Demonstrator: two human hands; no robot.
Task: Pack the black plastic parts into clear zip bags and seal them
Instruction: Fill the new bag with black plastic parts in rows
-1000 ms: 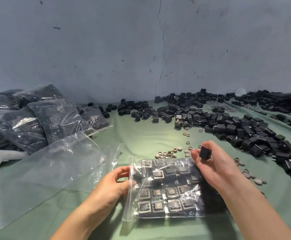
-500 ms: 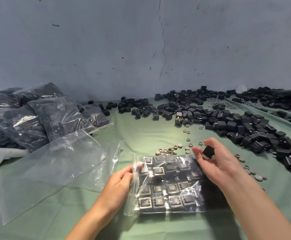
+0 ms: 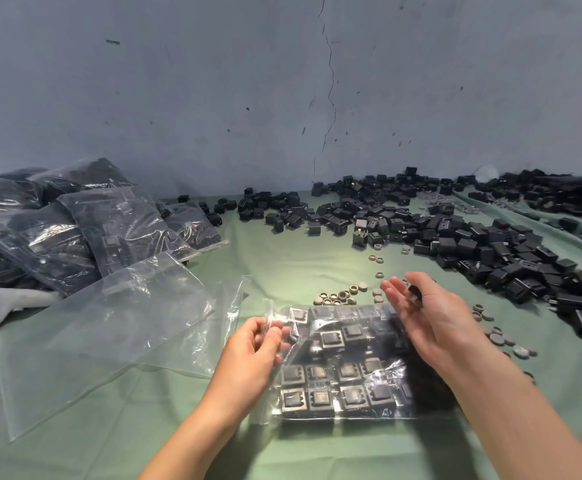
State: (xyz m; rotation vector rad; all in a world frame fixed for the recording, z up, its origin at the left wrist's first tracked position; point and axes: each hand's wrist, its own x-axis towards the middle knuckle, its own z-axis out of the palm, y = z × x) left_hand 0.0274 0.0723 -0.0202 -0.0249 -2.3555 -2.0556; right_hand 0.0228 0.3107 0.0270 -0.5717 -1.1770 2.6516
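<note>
My left hand (image 3: 258,344) comes in from below and pinches the open left edge of the clear zip bag (image 3: 264,408) between thumb and curled fingers. My right hand (image 3: 434,320) is over the bag's far right corner, palm turned leftward, fingers nearly straight, with one black part (image 3: 414,294) tucked against the thumb. The bag lies flat on the green cloth (image 3: 300,265), with rows of parts inside. Empty bags (image 3: 102,327) lie left, with filled bags (image 3: 75,230) behind them. Loose parts (image 3: 490,244) heap up to the right, and grey rings (image 3: 338,296) lie just beyond the bag.

L hand (image 3: 256,348) pinches bag (image 3: 379,372) edge w/ curled fingers (image 3: 275,336); R hand (image 3: 424,317) near-flat, thumb clamping black part (image 3: 414,293).
</note>
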